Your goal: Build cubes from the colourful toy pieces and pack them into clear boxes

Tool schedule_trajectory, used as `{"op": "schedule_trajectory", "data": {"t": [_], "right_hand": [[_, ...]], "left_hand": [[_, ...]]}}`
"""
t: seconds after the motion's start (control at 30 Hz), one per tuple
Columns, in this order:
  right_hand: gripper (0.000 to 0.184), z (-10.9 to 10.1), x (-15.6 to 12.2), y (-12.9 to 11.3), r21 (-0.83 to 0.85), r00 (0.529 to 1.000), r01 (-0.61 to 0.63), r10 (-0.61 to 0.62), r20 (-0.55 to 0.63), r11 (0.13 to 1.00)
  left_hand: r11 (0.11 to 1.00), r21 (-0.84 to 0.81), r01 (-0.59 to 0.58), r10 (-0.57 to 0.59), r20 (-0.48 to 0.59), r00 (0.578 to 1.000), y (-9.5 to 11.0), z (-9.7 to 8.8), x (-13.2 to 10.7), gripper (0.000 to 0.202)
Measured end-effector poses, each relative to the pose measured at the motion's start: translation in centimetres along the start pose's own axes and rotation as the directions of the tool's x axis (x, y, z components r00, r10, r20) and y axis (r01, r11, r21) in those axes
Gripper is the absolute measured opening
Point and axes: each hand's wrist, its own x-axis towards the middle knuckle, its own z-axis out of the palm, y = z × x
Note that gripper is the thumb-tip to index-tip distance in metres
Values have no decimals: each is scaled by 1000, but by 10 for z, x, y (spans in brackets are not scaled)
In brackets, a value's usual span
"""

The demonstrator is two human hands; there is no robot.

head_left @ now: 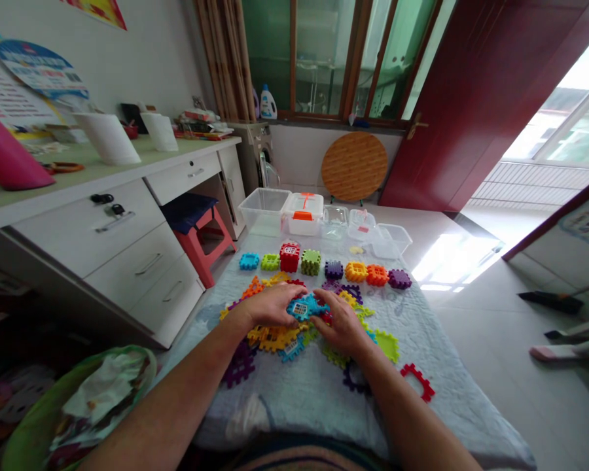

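Over a loose heap of toothed plastic building tiles, both my hands hold a blue building tile (302, 308) with a small window pattern. My left hand (273, 305) pinches it from the left, fingers over the top and thumb below. From the right, my right hand (342, 326) closes its fingers and thumb on the tile's other edge. Beneath my hands lie yellow tiles (275, 339), another blue window tile (291, 348) and a purple tile (239, 364). A green tile (386, 345) and a red frame tile (419, 381) lie to the right.
Stacked tiles stand in a row beyond the heap, including a red stack (289, 258) and a purple stack (400, 279). Clear plastic bins (264, 208) and an orange-latched box (303, 214) line the table's far end. A pink stool (201, 235) and a waste basket (147, 366) are at left.
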Motion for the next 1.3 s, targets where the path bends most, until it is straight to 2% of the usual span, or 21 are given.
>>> {"op": "schedule_trajectory", "data": {"t": [0.17, 0.33, 0.43, 0.63, 1.0, 1.3], "right_hand": [[37, -10, -3, 11, -9, 989, -72, 70, -127, 997], [33, -13, -5, 15, 18, 974, -101, 103, -203, 995], [32, -13, -5, 15, 11, 973, -96, 96, -209, 995], [31, -13, -4, 14, 1, 975, -105, 103, -194, 994], [29, -13, -5, 14, -21, 980, -100, 95, -176, 995], [28, -13, -5, 14, -37, 982, -121, 114, -154, 992]], "left_hand": [[999, 41, -16, 14, 55, 998, 2, -2, 9, 55], [999, 50, -18, 15, 54, 998, -4, -7, 9, 55], [998, 54, -12, 9, 59, 998, -6, -9, 9, 55], [991, 129, -30, 11, 141, 990, -2, -9, 13, 51], [960, 281, -18, -46, 222, 974, 3, -10, 26, 45], [927, 376, -12, -105, 290, 951, 3, -14, 35, 48]]}}
